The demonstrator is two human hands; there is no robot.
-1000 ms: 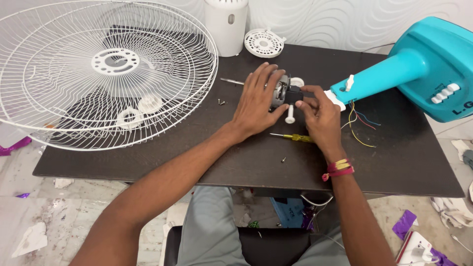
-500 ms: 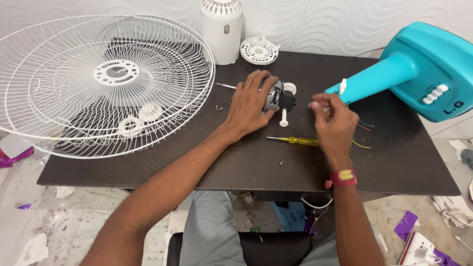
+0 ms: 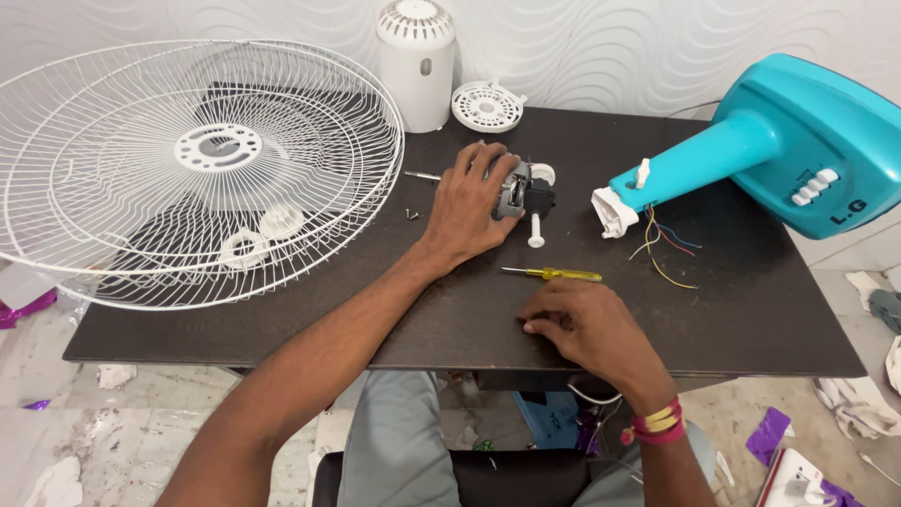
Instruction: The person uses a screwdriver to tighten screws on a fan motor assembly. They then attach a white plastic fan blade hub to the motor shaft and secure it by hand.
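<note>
Our left hand lies over the small fan motor near the middle of the dark table, fingers curled around its metal body and holding it down; the white shaft end pokes out toward us beside a white knob. Our right hand rests flat near the table's front edge, fingers loosely bent and gripping nothing, just short of the yellow screwdriver, which lies between the two hands. We judge the motor to be dense and heavy for its bulk, rigid, with hard edges; the metal frame is the safe place to hold, not the shaft or the thin parts. The loose coloured wires trailing from the teal fan stand look delicate and could snag. The screwdriver is light and slim, best taken by its yellow handle. A wide white wire fan guard covers the table's left side, with small screws beside it.
</note>
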